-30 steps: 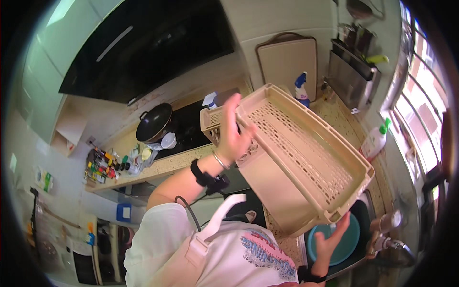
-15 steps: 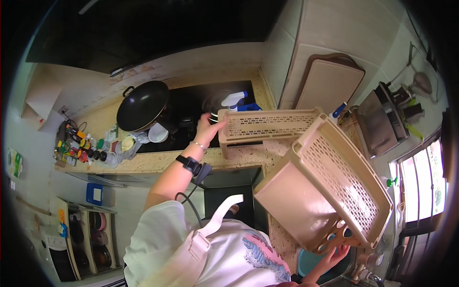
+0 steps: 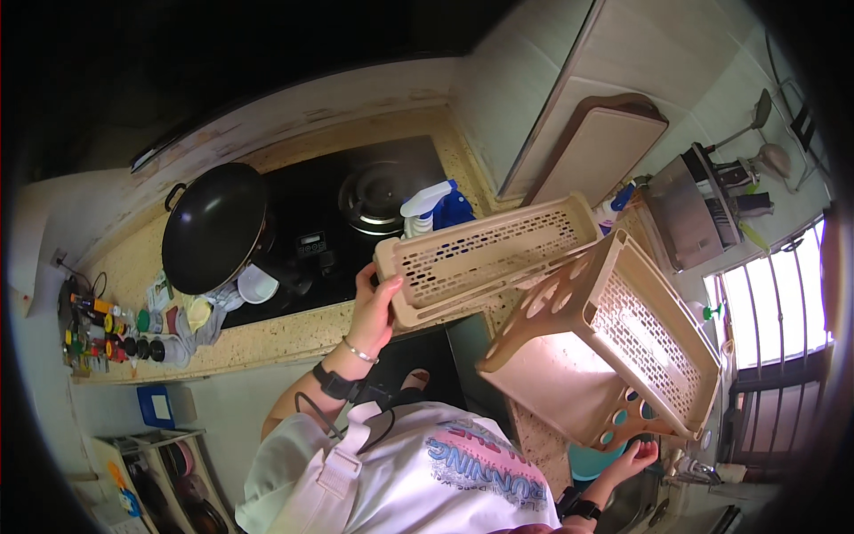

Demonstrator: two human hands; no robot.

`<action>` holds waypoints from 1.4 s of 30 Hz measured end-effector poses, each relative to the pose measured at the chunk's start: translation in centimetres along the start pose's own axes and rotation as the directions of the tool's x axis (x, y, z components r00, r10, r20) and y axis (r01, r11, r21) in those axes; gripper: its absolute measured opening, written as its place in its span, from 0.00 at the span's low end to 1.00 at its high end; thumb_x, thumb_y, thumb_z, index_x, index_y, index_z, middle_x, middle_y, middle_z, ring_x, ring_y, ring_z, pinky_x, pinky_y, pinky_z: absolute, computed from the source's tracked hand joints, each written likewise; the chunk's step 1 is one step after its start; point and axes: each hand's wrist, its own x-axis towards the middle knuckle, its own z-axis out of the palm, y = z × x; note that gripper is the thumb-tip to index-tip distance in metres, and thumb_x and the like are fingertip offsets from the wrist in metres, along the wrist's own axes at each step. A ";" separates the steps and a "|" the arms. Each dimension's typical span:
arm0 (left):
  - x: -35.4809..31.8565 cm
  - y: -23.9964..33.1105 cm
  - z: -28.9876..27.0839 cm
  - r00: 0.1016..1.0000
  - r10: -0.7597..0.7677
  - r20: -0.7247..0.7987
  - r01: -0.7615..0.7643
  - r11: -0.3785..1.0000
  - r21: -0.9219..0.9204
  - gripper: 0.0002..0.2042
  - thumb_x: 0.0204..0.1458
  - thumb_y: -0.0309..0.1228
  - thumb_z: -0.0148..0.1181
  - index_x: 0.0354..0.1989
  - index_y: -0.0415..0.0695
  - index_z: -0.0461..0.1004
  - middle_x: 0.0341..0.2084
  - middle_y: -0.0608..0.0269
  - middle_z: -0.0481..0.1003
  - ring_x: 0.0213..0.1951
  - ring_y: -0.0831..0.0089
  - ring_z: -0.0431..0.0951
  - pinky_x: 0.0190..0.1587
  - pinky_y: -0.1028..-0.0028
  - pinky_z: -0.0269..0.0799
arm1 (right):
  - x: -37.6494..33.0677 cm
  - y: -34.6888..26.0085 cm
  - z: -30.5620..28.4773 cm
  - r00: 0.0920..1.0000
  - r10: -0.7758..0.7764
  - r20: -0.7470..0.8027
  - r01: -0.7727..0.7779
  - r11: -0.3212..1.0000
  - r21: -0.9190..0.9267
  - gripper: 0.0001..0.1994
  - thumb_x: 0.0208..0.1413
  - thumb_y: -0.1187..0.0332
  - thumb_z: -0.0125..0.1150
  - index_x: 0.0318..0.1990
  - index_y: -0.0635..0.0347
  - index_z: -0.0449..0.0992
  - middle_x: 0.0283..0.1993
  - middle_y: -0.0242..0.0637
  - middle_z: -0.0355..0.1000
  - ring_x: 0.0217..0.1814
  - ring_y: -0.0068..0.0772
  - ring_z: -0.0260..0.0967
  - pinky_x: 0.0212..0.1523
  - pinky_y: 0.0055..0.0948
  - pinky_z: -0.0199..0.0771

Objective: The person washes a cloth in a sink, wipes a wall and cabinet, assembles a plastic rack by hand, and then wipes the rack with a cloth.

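Note:
A beige plastic rack [image 3: 551, 360] with slotted tiers and round holes in its side panels is tilted over the counter at the right. My left hand [image 3: 375, 301] is closed around the left end of a long beige slotted tray [image 3: 498, 254]. The tray's right end meets the rack; whether the two are joined I cannot tell. At the rack's lower right end, my right hand [image 3: 633, 460] has its fingers curled at the holed side panel, partly hidden. Behind the tray, on the hob's edge, stands a spray bottle [image 3: 427, 209] with a white trigger head.
A black wok [image 3: 216, 227] sits on the black hob [image 3: 325, 187], with a white bowl [image 3: 257, 285] beside it. Several seasoning bottles [image 3: 116, 338] crowd the counter's left end. A cutting board [image 3: 596, 151] leans on the wall. Below the rack is a turquoise basin [image 3: 592, 461].
The tray's left end has swung down toward me with my left hand, and its slotted face has tipped more into view. The rack has turned, exposing another holed panel. The view has shifted.

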 end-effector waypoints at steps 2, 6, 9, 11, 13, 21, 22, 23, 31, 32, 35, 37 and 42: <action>-1.2 1.6 0.0 1.000 0.027 -0.014 -0.027 0.999 0.023 0.27 0.49 0.34 0.57 0.55 0.37 0.54 0.49 0.52 0.64 0.49 0.64 0.68 0.53 0.65 0.67 | -0.7 -1.5 0.4 0.999 -0.007 0.038 0.007 1.000 0.007 0.13 0.55 0.76 0.52 0.48 0.64 0.63 0.42 0.36 0.63 0.43 0.29 0.61 0.46 0.27 0.65; -1.5 2.4 -1.8 0.998 0.064 0.025 -0.062 0.994 -0.094 0.27 0.49 0.32 0.57 0.55 0.38 0.52 0.47 0.51 0.64 0.50 0.65 0.68 0.53 0.65 0.67 | -2.4 -2.4 2.1 0.973 -0.189 0.130 0.191 0.982 -0.003 0.07 0.54 0.77 0.51 0.38 0.59 0.60 0.33 0.29 0.56 0.31 0.19 0.56 0.30 0.17 0.58; -2.0 3.4 -2.7 0.999 0.011 0.046 -0.003 0.984 -0.178 0.23 0.49 0.34 0.55 0.52 0.38 0.58 0.46 0.55 0.66 0.50 0.67 0.68 0.54 0.65 0.65 | -3.6 -2.8 3.1 0.963 -0.133 0.234 0.122 0.991 0.062 0.07 0.54 0.78 0.50 0.37 0.59 0.60 0.30 0.28 0.55 0.28 0.18 0.52 0.30 0.16 0.57; -2.7 4.6 -2.8 0.991 -0.060 0.123 0.091 0.961 -0.260 0.22 0.51 0.38 0.52 0.52 0.39 0.64 0.46 0.57 0.69 0.50 0.65 0.70 0.55 0.64 0.65 | -4.0 -3.0 3.7 0.947 -0.142 0.288 0.113 0.987 0.113 0.07 0.53 0.78 0.50 0.37 0.59 0.61 0.30 0.28 0.55 0.29 0.18 0.52 0.30 0.16 0.57; -3.9 6.3 -1.9 0.986 -0.050 0.158 0.095 0.953 -0.288 0.23 0.51 0.39 0.51 0.53 0.39 0.64 0.47 0.57 0.70 0.50 0.64 0.70 0.55 0.63 0.64 | -4.3 -4.3 4.5 0.924 -0.181 0.338 0.125 0.975 0.181 0.07 0.53 0.79 0.50 0.38 0.60 0.61 0.30 0.28 0.55 0.30 0.18 0.53 0.33 0.16 0.57; -5.8 10.5 -1.8 0.984 0.159 0.076 -0.135 0.956 -0.260 0.24 0.54 0.49 0.42 0.51 0.43 0.65 0.44 0.53 0.72 0.39 0.56 0.75 0.32 0.58 0.74 | -6.0 -8.1 6.7 0.864 -0.274 0.423 0.206 0.958 0.200 0.05 0.49 0.83 0.51 0.32 0.63 0.66 0.27 0.31 0.63 0.25 0.19 0.60 0.27 0.18 0.61; -6.0 11.2 -1.2 0.981 0.188 0.048 -0.171 0.955 -0.244 0.25 0.54 0.50 0.41 0.50 0.43 0.65 0.43 0.52 0.72 0.36 0.56 0.76 0.31 0.59 0.74 | -6.4 -9.4 7.0 0.873 -0.270 0.407 0.203 0.958 0.201 0.05 0.49 0.83 0.51 0.32 0.63 0.66 0.27 0.31 0.63 0.25 0.19 0.60 0.27 0.18 0.61; -6.6 12.0 0.1 0.984 0.172 0.051 -0.151 0.947 -0.283 0.25 0.53 0.51 0.42 0.50 0.43 0.66 0.41 0.52 0.73 0.32 0.55 0.76 0.29 0.59 0.73 | -6.7 -11.3 6.9 0.832 -0.328 0.448 0.279 0.945 0.172 0.06 0.47 0.83 0.52 0.33 0.63 0.67 0.26 0.33 0.63 0.25 0.21 0.62 0.27 0.19 0.63; -9.8 13.1 11.9 0.938 0.077 0.339 0.054 0.931 -0.361 0.29 0.53 0.53 0.40 0.42 0.36 0.70 0.26 0.47 0.74 0.25 0.55 0.73 0.31 0.61 0.70 | -4.1 -24.6 3.8 0.405 -0.754 0.518 0.674 0.629 0.388 0.12 0.40 0.81 0.59 0.36 0.62 0.73 0.30 0.40 0.70 0.28 0.37 0.70 0.28 0.29 0.71; -10.7 12.9 14.5 0.890 0.041 0.455 0.142 0.921 -0.362 0.29 0.53 0.54 0.39 0.41 0.35 0.70 0.24 0.47 0.73 0.24 0.56 0.72 0.32 0.62 0.69 | -3.2 -26.5 3.0 0.326 -0.834 0.445 0.728 0.522 0.444 0.14 0.39 0.79 0.61 0.37 0.62 0.73 0.32 0.40 0.70 0.30 0.38 0.70 0.29 0.31 0.71; -10.8 9.3 20.7 0.663 0.001 0.748 0.370 0.869 -0.329 0.27 0.52 0.53 0.42 0.43 0.39 0.69 0.29 0.51 0.73 0.27 0.60 0.72 0.33 0.63 0.69 | -0.8 -31.0 0.2 0.182 -0.913 0.365 0.837 0.339 0.430 0.22 0.37 0.74 0.64 0.46 0.63 0.72 0.45 0.43 0.70 0.41 0.44 0.70 0.40 0.37 0.70; -11.7 6.1 24.9 0.536 -0.002 0.844 0.536 0.774 -0.338 0.25 0.51 0.52 0.45 0.44 0.42 0.69 0.34 0.54 0.72 0.30 0.61 0.71 0.35 0.63 0.69 | 0.6 -33.8 -0.9 0.138 -0.927 0.350 0.914 0.255 0.316 0.26 0.39 0.72 0.65 0.51 0.63 0.70 0.48 0.45 0.69 0.45 0.45 0.70 0.42 0.38 0.70; -17.8 -1.8 33.2 0.458 -0.077 0.886 0.795 0.481 -0.369 0.20 0.50 0.48 0.49 0.37 0.42 0.72 0.24 0.61 0.70 0.29 0.70 0.71 0.42 0.64 0.68 | 6.3 -32.5 -2.1 0.260 -0.890 0.375 0.956 0.291 0.026 0.27 0.40 0.71 0.64 0.53 0.59 0.68 0.46 0.40 0.72 0.44 0.40 0.72 0.42 0.36 0.72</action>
